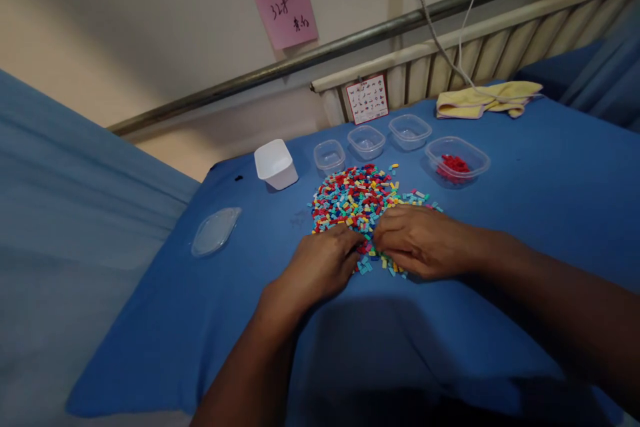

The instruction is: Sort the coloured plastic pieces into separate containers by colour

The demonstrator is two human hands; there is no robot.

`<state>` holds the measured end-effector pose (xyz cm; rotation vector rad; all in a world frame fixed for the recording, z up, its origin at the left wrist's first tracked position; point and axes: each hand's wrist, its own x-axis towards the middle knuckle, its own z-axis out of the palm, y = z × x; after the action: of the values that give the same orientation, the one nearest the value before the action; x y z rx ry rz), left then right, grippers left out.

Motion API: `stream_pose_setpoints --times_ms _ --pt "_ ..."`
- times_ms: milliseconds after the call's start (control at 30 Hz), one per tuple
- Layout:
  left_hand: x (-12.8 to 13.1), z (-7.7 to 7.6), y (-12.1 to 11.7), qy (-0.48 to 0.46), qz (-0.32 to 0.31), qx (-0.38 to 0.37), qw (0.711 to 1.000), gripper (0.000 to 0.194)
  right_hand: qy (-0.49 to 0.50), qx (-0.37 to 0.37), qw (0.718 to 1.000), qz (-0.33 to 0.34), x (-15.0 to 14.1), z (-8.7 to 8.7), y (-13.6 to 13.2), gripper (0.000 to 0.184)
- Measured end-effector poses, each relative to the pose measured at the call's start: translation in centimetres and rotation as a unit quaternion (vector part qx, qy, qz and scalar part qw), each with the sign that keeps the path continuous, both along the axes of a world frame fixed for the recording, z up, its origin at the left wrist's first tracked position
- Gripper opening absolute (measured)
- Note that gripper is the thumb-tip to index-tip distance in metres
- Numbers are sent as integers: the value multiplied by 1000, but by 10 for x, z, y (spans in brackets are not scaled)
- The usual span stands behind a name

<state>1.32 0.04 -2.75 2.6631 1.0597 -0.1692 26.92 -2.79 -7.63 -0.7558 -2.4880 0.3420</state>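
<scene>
Small bricks (350, 197) lie heaped on the blue cloth (250, 300). The left hand (325, 257) and right hand (423, 240) curl over the near edge; grip opening and contents cannot be determined. Bricks, likely light, stiff and slippery, are best pinched across their sides.

Lighting: dim overall, soft. Wall (150, 27) beyond the brick pile (345, 197): unevenly shaded, warmer to the pile's left. Surface (560, 187): broad dark shadow on the pile's near side. Clear tubs (367, 141) behind the pile: faint rim highlights. Definition: pile detail soft; curtain (75, 213) far left of the pile indistinct. Distortion: wide-angle stretch outward from the pile.
</scene>
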Motion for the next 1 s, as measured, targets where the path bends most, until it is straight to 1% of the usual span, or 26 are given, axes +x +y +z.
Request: stream_pose_setpoints --times_ms 67,167,300,433,733,833,1000 --pt "0 -1 0 0 -9 -1 1000 28 -16 -17 1000 3 5 2 0 15" --pt "-1 -6 2 -7 -21 4 1000 29 -10 -29 1000 -4 9 2 1 14" --pt "2 -10 2 4 -14 16 1000 32 -4 -36 999 -15 9 -2 2 14" --pt "6 -7 -2 22 -13 30 999 35 -3 -34 999 -13 8 -2 2 14" --pt "8 -3 -8 41 -20 47 998 32 -5 -13 1000 -20 8 1 0 18" --pt "11 -2 -8 54 -19 45 997 29 -20 -15 999 -23 8 -1 0 19" --pt "20 -4 -8 71 -15 55 996 33 -31 -8 999 -27 8 -6 0 21"
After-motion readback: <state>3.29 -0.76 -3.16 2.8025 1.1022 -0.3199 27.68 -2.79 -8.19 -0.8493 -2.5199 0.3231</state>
